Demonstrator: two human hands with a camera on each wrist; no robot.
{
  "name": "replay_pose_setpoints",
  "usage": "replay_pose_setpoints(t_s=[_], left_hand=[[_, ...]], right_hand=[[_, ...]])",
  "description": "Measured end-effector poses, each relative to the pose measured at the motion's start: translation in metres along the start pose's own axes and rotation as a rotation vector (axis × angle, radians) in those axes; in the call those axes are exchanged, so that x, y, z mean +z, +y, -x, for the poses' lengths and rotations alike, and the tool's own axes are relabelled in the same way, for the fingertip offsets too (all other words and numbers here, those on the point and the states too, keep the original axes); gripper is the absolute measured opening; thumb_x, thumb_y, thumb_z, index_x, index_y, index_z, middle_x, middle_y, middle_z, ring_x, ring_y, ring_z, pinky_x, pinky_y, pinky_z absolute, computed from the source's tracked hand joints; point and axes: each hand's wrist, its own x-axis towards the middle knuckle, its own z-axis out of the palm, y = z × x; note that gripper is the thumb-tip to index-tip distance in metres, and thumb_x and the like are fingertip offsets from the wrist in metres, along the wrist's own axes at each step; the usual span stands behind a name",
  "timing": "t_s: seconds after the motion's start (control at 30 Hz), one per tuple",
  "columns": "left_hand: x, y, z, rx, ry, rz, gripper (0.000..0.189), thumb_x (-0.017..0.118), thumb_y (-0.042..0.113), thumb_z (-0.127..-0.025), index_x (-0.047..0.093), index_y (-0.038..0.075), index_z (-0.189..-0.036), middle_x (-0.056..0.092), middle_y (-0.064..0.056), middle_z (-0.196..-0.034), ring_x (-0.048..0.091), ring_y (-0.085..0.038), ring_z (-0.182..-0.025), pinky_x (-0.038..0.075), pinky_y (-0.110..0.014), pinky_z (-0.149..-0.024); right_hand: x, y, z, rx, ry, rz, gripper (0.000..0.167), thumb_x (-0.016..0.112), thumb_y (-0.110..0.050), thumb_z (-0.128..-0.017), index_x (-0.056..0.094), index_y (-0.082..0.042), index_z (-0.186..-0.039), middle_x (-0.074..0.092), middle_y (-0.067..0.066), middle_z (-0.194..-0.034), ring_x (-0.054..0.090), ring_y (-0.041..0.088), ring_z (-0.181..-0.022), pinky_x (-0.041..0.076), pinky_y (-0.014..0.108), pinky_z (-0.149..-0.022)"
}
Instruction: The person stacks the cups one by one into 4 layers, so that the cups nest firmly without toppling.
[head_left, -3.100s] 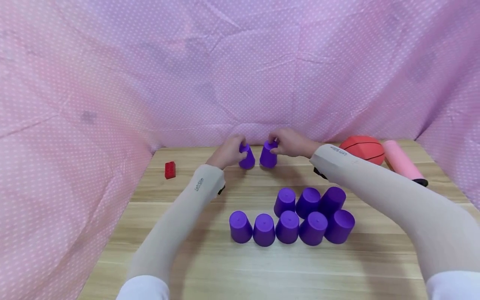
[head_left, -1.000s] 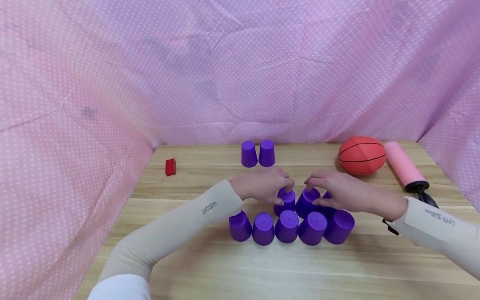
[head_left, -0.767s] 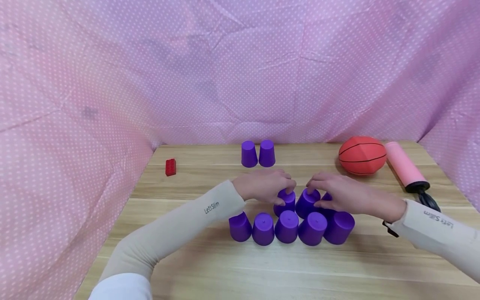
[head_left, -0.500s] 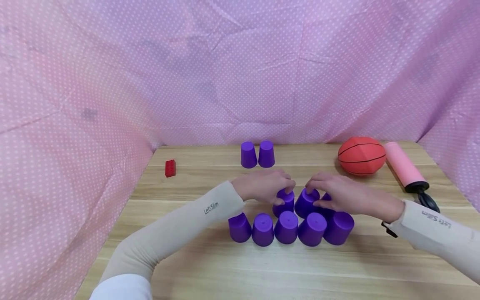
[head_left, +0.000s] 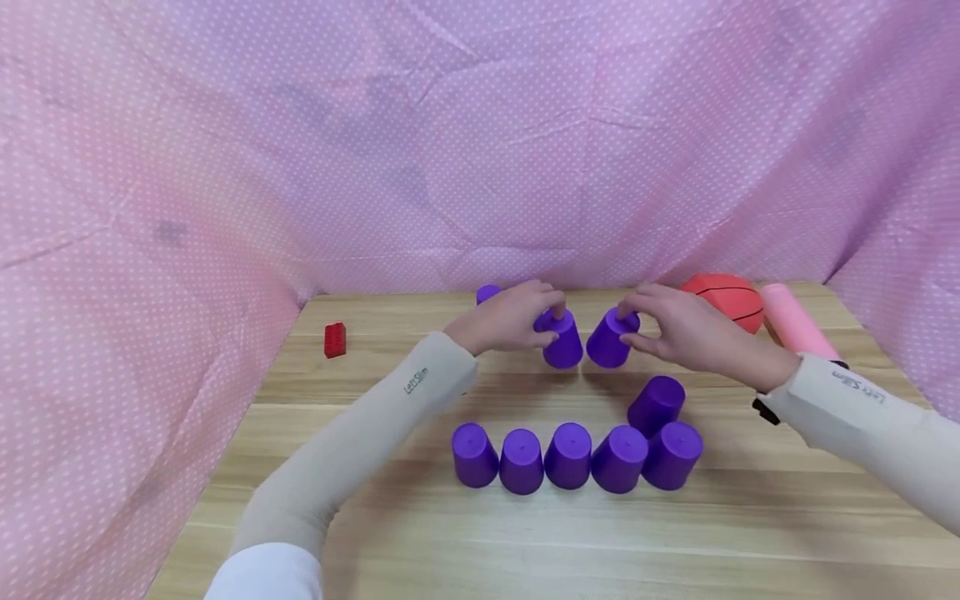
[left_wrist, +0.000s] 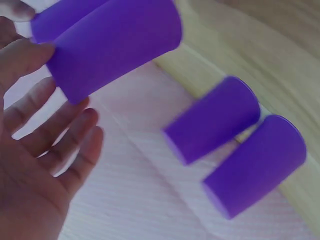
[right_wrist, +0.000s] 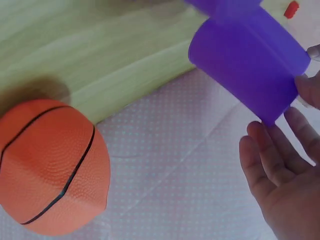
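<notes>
My left hand (head_left: pixel 510 318) pinches an upside-down purple cup (head_left: pixel 564 348) near its base, lifted off the wooden table. Opposite it, my right hand (head_left: pixel 686 329) pinches a second purple cup (head_left: pixel 607 343) the same way, raised and slightly tilted. In the left wrist view, thumb and fingers meet the end of the left cup (left_wrist: pixel 120 47). The right wrist view has the right cup (right_wrist: pixel 245 65) between thumb and fingers. Several upside-down purple cups stand in a front row (head_left: pixel 567 457), with one more cup (head_left: pixel 657 404) behind the row's right end.
Two purple cups (left_wrist: pixel 215 120) stand at the table's back; my left hand mostly covers them in the head view. A red toy brick (head_left: pixel 335 340) lies at left. An orange-red ball (head_left: pixel 727 298) and a pink cylinder (head_left: pixel 798 321) lie back right, before a pink dotted cloth (head_left: pixel 450 167).
Both hands have lifted two cups from behind the front row and carried them toward the back. Earlier, the hands let go of the two cups at the back and came forward.
</notes>
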Motion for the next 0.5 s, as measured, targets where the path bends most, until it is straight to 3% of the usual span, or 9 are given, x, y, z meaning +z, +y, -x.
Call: replay_pose_setpoints(t_s=[0.13, 0.23, 0.5], left_hand=[[0.007, -0.019, -0.017, -0.033, 0.057, 0.063, 0.022, 0.070, 0.024, -0.085, 0.057, 0.012, -0.098, 0.056, 0.002, -0.096, 0.050, -0.014, -0.090, 0.042, -0.025, -0.079], [0.012, -0.028, -0.027, -0.074, 0.061, 0.091, 0.022, 0.070, 0.024, -0.085, 0.057, 0.012, -0.097, 0.057, 0.001, -0.095, 0.049, -0.016, -0.092, 0.041, -0.027, -0.081], [0.025, -0.039, -0.049, -0.193, 0.025, 0.009, 0.023, 0.068, 0.030, -0.086, 0.059, 0.018, -0.103, 0.058, 0.008, -0.098, 0.044, -0.014, -0.096, 0.037, -0.028, -0.083]], right_hand=[[0.003, 0.010, -0.015, 0.066, 0.018, 0.004, 0.022, 0.079, -0.017, -0.076, 0.062, -0.012, -0.089, 0.059, -0.001, -0.085, 0.054, 0.014, -0.075, 0.047, 0.034, -0.064], [0.009, 0.020, -0.025, 0.112, -0.009, -0.024, 0.019, 0.078, -0.015, -0.078, 0.062, -0.010, -0.088, 0.060, 0.003, -0.084, 0.055, 0.018, -0.075, 0.047, 0.037, -0.066], [0.026, 0.042, -0.047, 0.232, -0.114, -0.063, 0.018, 0.076, -0.012, -0.078, 0.064, -0.005, -0.089, 0.064, 0.008, -0.087, 0.060, 0.026, -0.081, 0.049, 0.043, -0.072]])
